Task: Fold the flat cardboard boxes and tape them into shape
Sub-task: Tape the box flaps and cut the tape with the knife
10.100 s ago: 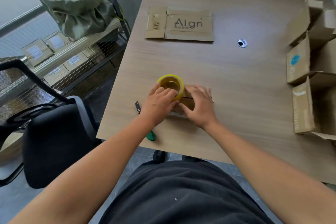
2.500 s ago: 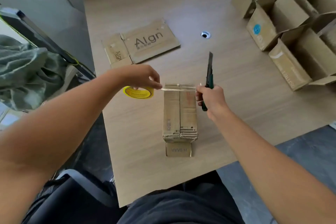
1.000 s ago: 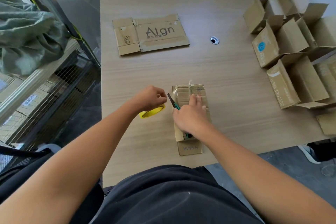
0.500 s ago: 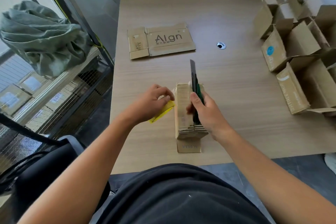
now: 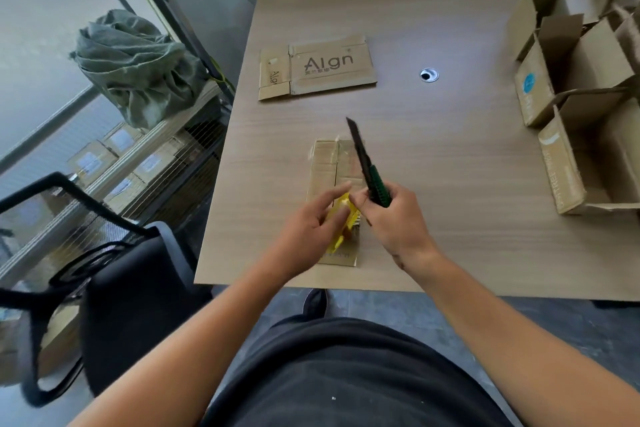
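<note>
A small folded cardboard box [image 5: 327, 163] stands near the table's front edge, with tape at its far end. My left hand [image 5: 310, 225] holds a yellow tape roll [image 5: 346, 218] over the box's near end. My right hand [image 5: 391, 218] grips a green-handled utility knife [image 5: 367, 170], its dark blade pointing up and away over the box. My right fingertips touch the roll. A flat cardboard box [image 5: 318, 68] printed "Algn" lies further back on the table.
Several folded open boxes [image 5: 568, 87] crowd the table's right side. A round cable hole [image 5: 429, 75] sits mid-table. A black mesh chair [image 5: 104, 288] stands at the left, beside a wire rack with a green sack [image 5: 138, 62].
Both hands have come back toward me over the box's near end. The tape roll moved from the box's left side to above it, and the knife now tilts left.
</note>
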### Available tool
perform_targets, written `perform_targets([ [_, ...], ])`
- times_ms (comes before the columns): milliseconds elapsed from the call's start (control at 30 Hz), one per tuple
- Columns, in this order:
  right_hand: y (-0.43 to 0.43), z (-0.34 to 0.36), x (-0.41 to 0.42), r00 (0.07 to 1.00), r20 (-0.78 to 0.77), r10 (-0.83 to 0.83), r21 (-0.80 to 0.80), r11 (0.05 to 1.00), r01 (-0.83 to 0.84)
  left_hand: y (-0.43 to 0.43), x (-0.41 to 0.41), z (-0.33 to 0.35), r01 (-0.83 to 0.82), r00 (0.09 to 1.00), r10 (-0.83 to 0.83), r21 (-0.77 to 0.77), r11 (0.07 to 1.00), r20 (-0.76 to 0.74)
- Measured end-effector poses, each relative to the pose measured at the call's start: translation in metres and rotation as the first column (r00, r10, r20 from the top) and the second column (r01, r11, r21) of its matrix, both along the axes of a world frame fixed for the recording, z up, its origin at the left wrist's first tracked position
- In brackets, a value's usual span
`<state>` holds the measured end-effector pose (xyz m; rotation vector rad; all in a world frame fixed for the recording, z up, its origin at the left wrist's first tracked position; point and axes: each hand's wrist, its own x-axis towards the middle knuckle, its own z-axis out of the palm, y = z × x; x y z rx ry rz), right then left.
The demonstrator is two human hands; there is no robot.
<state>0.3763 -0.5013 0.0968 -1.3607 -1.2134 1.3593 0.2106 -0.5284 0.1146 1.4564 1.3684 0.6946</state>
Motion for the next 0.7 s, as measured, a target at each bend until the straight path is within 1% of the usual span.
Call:
perform_targets([
  [33, 0.001, 0.001, 0.004, 0.991, -0.133, 0.008, -0.073, 0.997, -0.018, -0.012, 0.007, -0.002, -0.037, 0.994, 0.039, -0.017, 0.999, 0.103],
  [67, 0.001, 0.002, 0.007, 0.948, -0.318, -0.004, -0.18, 0.982, -0.057, -0.022, 0.011, -0.004, -0.078, 0.977, 0.081, -0.02, 0.997, 0.198],
  [100, 0.0, 0.002, 0.01, 0.875, -0.482, -0.042, -0.284, 0.952, -0.111, -0.03, 0.011, -0.004, -0.115, 0.956, 0.115, -0.019, 0.993, 0.27],
  [133, -0.002, 0.001, 0.011, 0.808, -0.582, -0.092, -0.355, 0.923, -0.151, -0.034, 0.009, -0.002, -0.137, 0.94, 0.136, -0.019, 0.99, 0.312],
  [167, -0.005, -0.003, 0.014, 0.784, -0.609, -0.117, -0.387, 0.907, -0.165, -0.036, 0.004, 0.001, -0.138, 0.94, 0.138, -0.022, 0.99, 0.311],
  [200, -0.007, -0.006, 0.018, 0.794, -0.594, -0.129, -0.396, 0.906, -0.15, -0.035, -0.001, 0.005, -0.116, 0.958, 0.117, -0.022, 0.993, 0.262],
  [233, -0.009, -0.01, 0.022, 0.811, -0.567, -0.143, -0.394, 0.912, -0.114, -0.032, -0.008, 0.009, -0.071, 0.984, 0.072, -0.013, 0.997, 0.162],
  [267, -0.009, -0.013, 0.029, 0.827, -0.533, -0.176, -0.393, 0.918, -0.058, -0.026, -0.017, 0.013, -0.013, 1.0, 0.013, 0.004, 1.0, 0.014],
  [300, -0.007, -0.016, 0.037, 0.834, -0.502, -0.23, -0.398, 0.917, 0.013, -0.019, -0.027, 0.016, 0.041, 0.987, -0.039, 0.011, 0.999, -0.156],
  [333, -0.004, -0.02, 0.045, 0.838, -0.465, -0.285, -0.4, 0.912, 0.088, -0.013, -0.038, 0.019, 0.08, 0.948, -0.077, -0.003, 0.997, -0.308],
  [367, -0.002, -0.024, 0.052, 0.852, -0.419, -0.313, -0.377, 0.914, 0.151, -0.006, -0.05, 0.023, 0.115, 0.896, -0.12, -0.037, 0.993, -0.427],
  [400, 0.0, -0.027, 0.058, 0.876, -0.368, -0.31, -0.34, 0.922, 0.184, 0.001, -0.06, 0.025, 0.166, 0.831, -0.183, -0.081, 0.983, -0.524],
  [433, 0.0, -0.03, 0.059, 0.9, -0.329, -0.285, -0.313, 0.932, 0.181, 0.01, -0.069, 0.027, 0.225, 0.758, -0.257, -0.13, 0.966, -0.599],
  [467, -0.002, -0.033, 0.058, 0.916, -0.305, -0.262, -0.322, 0.933, 0.16, 0.019, -0.076, 0.028, 0.27, 0.694, -0.32, -0.179, 0.946, -0.645],
  [500, -0.003, -0.038, 0.054, 0.918, -0.3, -0.258, -0.363, 0.921, 0.14, 0.028, -0.082, 0.027, 0.293, 0.658, -0.36, -0.215, 0.932, -0.662],
  [533, -0.005, -0.042, 0.049, 0.918, -0.288, -0.273, -0.418, 0.898, 0.136, 0.039, -0.088, 0.025, 0.304, 0.657, -0.38, -0.232, 0.924, -0.651],
  [600, -0.003, -0.051, 0.037, 0.921, -0.228, -0.315, -0.504, 0.848, 0.165, 0.06, -0.099, 0.016, 0.321, 0.691, -0.383, -0.214, 0.922, -0.613],
  [700, 0.002, -0.07, 0.018, 0.93, -0.115, -0.35, -0.538, 0.809, 0.238, 0.085, -0.111, -0.004, 0.341, 0.666, -0.367, -0.173, 0.924, -0.649],
])
